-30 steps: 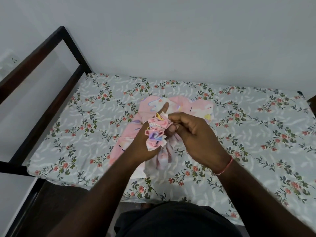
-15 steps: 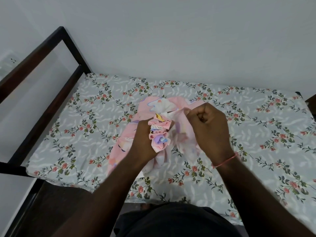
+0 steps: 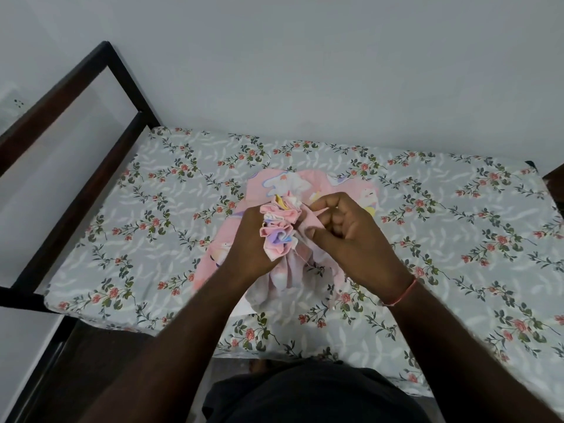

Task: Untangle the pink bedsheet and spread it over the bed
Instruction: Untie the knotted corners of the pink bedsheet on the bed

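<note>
Left hand (image 3: 248, 242) gripping the bunched-up wad of the pink bedsheet (image 3: 279, 228), lifted over mid-bed (image 3: 146, 221). Right hand (image 3: 354, 239), at 3 o'clock of the wad, pinching a loose fold. Rest of the sheet drapes down onto the bed, toward 12 o'clock.

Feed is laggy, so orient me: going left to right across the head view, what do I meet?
Dark bed frame, left hand, bunched pink bedsheet, right hand, red wrist thread.
</note>
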`<state>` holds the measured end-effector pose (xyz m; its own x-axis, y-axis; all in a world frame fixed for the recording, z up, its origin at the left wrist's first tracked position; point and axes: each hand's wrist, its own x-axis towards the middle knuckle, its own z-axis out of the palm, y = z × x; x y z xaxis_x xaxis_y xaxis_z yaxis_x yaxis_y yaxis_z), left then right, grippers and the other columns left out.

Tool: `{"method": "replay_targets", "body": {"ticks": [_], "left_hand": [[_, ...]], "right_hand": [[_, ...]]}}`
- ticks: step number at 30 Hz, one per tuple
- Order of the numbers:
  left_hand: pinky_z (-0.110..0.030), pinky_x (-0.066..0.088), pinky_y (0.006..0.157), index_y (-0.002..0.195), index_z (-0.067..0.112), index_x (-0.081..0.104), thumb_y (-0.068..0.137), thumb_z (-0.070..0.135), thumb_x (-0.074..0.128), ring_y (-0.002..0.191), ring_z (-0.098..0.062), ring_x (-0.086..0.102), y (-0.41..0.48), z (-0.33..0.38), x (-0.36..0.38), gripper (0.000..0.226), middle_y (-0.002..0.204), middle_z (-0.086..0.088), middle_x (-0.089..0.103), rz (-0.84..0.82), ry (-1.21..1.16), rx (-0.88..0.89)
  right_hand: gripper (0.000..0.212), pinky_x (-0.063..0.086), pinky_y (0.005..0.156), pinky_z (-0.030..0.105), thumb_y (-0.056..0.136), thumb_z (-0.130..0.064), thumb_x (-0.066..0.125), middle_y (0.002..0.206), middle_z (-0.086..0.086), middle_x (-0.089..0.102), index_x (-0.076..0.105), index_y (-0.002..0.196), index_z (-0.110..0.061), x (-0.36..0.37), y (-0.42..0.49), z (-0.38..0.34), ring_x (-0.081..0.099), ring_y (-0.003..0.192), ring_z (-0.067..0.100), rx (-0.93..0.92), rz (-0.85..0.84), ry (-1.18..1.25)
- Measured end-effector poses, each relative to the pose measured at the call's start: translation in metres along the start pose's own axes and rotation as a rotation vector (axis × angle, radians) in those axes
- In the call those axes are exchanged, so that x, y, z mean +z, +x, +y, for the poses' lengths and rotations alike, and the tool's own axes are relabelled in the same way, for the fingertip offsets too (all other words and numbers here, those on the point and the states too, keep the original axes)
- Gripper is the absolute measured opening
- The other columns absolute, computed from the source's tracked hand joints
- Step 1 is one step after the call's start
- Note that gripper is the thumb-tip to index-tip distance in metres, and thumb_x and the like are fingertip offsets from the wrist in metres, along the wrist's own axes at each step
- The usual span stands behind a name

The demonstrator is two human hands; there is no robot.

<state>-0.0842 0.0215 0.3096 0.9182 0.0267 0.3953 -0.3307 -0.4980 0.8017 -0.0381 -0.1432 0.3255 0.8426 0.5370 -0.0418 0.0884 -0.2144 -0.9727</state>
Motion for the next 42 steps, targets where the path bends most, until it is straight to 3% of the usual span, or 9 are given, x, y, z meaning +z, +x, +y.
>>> {"method": "replay_targets", "body": {"ticks": [4,10,15,19,23,28,31,36,42], "left_hand": [[-0.003,0.039,0.066,0.069,-0.008,0.065,0.072,0.026,0.054,0.07,0.002,0.051,-0.003,-0.013,0.002,0.037,0.069,-0.006,0.06,0.065,0.001,-0.096],[-0.005,0.042,0.068,0.073,-0.01,0.068,0.077,0.027,0.055,0.073,0.001,0.052,-0.005,-0.008,0.007,0.04,0.07,-0.009,0.064,0.04,0.002,-0.108],[-0.009,0.043,0.069,0.075,-0.013,0.067,0.075,0.025,0.056,0.073,-0.005,0.053,-0.005,-0.009,0.009,0.039,0.072,-0.027,0.065,0.041,-0.017,-0.124],[-0.003,0.041,0.077,0.085,-0.007,0.07,0.073,0.024,0.055,0.083,0.01,0.057,-0.005,-0.005,0.009,0.036,0.081,-0.005,0.065,0.06,0.018,-0.104],[0.004,0.037,0.072,0.075,-0.009,0.067,0.073,0.022,0.053,0.077,0.009,0.053,-0.001,-0.001,0.011,0.035,0.075,-0.002,0.059,0.054,0.043,-0.078],[0.001,0.038,0.077,0.08,-0.006,0.07,0.073,0.021,0.053,0.084,0.012,0.054,0.001,0.007,0.025,0.033,0.081,0.003,0.062,0.051,-0.007,-0.084],[0.005,0.036,0.073,0.081,0.014,0.059,0.072,0.019,0.049,0.08,0.029,0.047,0.003,0.014,0.045,0.014,0.087,0.036,0.057,-0.109,-0.025,-0.113],[-0.005,0.04,0.089,0.113,0.007,0.059,0.073,0.03,0.056,0.094,0.02,0.053,0.002,0.005,0.048,0.045,0.11,-0.003,0.057,-0.156,-0.108,-0.207],[-0.015,0.035,0.063,0.08,0.008,0.046,0.086,0.021,0.047,0.066,-0.004,0.033,0.022,0.034,0.068,0.014,0.086,-0.012,0.046,-0.034,0.077,-0.076]], "right_hand": [[0.01,0.04,0.062,0.01,0.085,-0.022,0.068,0.069,-0.01,0.065,0.067,0.078,-0.015,-0.013,0.007,0.016,0.058,0.063,0.0,-0.049,0.312,-0.237],[0.018,0.043,0.057,0.024,0.085,-0.02,0.068,0.071,0.017,0.066,0.064,0.075,-0.006,-0.011,0.009,0.014,0.05,0.058,0.012,0.009,0.38,0.017],[0.021,0.037,0.052,0.018,0.089,-0.019,0.064,0.06,0.002,0.052,0.056,0.076,-0.004,-0.007,0.008,0.015,0.04,0.052,0.006,0.057,0.411,0.036],[0.012,0.043,0.059,0.032,0.092,-0.018,0.058,0.074,0.021,0.063,0.057,0.088,-0.007,-0.014,0.006,0.017,0.054,0.061,0.032,0.007,0.193,0.048],[0.007,0.042,0.059,0.024,0.091,-0.014,0.061,0.076,0.006,0.071,0.068,0.088,-0.013,-0.032,0.004,0.02,0.058,0.063,0.012,0.076,-0.179,-0.089],[0.018,0.046,0.061,0.033,0.086,-0.024,0.066,0.073,0.016,0.069,0.067,0.078,-0.008,-0.037,0.009,0.027,0.056,0.061,0.016,0.088,0.35,0.075],[0.017,0.05,0.064,0.042,0.087,-0.019,0.066,0.073,0.021,0.067,0.065,0.079,-0.005,-0.028,0.005,0.02,0.057,0.063,0.024,0.069,0.324,0.237],[0.023,0.052,0.088,0.047,0.095,-0.007,0.051,0.099,-0.001,0.073,0.069,0.106,-0.014,-0.045,-0.003,0.013,0.067,0.096,0.017,-0.12,-0.013,-0.022],[0.023,0.051,0.075,0.048,0.091,-0.007,0.055,0.086,0.015,0.07,0.057,0.111,-0.017,-0.055,-0.008,0.028,0.064,0.081,0.041,-0.037,0.09,0.246]]}}
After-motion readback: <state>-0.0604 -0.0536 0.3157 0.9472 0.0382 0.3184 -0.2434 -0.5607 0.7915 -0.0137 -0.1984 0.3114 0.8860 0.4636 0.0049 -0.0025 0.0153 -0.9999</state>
